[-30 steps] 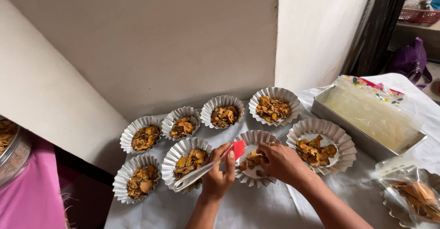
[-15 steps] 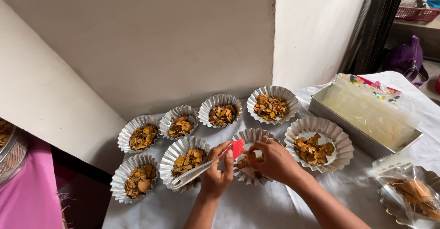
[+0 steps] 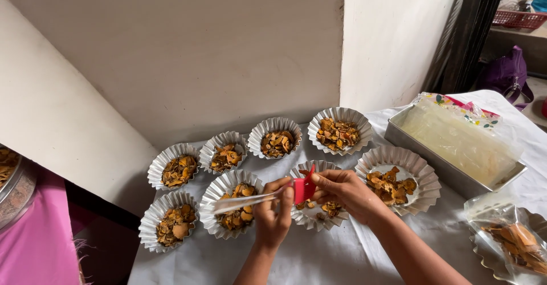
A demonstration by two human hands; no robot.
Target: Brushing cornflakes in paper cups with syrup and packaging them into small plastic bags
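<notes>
Left hand: the left hand [image 3: 273, 214] pinches the near end of a clear plastic sleeve [image 3: 245, 200], which lies flat and points left over a filled cup [image 3: 231, 203].
Right hand: the right hand [image 3: 345, 191] grips a small red clip [image 3: 303, 188] at the mouth of the sleeve; the fingers are closed on it.
Location: both hands meet above a partly filled cup [image 3: 319, 205] in the front row, on the white cloth [image 3: 342, 256].
Surroundings: seven fluted cups hold orange-brown chips; a metal tray [image 3: 456, 171] lined with clear film stands to the right.
Risk, tipping: a wrist that drops could catch a fluted rim and scatter chips, because the cups look light and stand close together.
Risk, slip: the clip could lose the thin sleeve if the pinch loosens.
Hidden: the jaws of the clip are covered by fingers; whether they bite the sleeve cannot be told.
Cut off: a bagged cup [image 3: 513, 242] at the right edge and a sieve [image 3: 14, 185] at the left are only partly in frame.
</notes>
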